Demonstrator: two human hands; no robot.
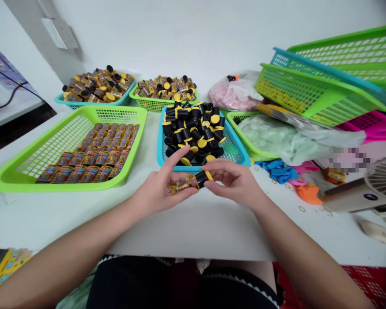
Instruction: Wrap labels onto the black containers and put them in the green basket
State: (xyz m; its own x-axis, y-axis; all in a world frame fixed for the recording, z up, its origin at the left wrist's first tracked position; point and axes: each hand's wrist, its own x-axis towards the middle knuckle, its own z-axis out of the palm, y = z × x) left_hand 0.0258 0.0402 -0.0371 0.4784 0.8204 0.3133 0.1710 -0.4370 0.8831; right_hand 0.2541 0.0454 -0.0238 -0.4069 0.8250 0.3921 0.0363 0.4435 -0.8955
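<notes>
My left hand [159, 191] is closed round a printed, shiny label sleeve [184, 183] at the table's near middle. My right hand [236, 182] pinches a small black canister with a yellow cap [202, 178] by its capped end. The canister's black end meets the printed sleeve; how far one sits inside the other I cannot tell. Just beyond my hands, a blue basket [239, 159] is heaped with bare black canisters [193, 128] with yellow caps. To the left, labelled canisters [91, 159] lie in rows inside a green basket [28, 186].
Two more baskets of labelled canisters, one blue [124, 101] and one green [154, 105], stand against the wall. Stacked baskets [312, 92], a pale green plastic bag [270, 135], a pink bag [233, 94], balloon-like scraps [278, 171] and a small fan [357, 195] crowd the right side.
</notes>
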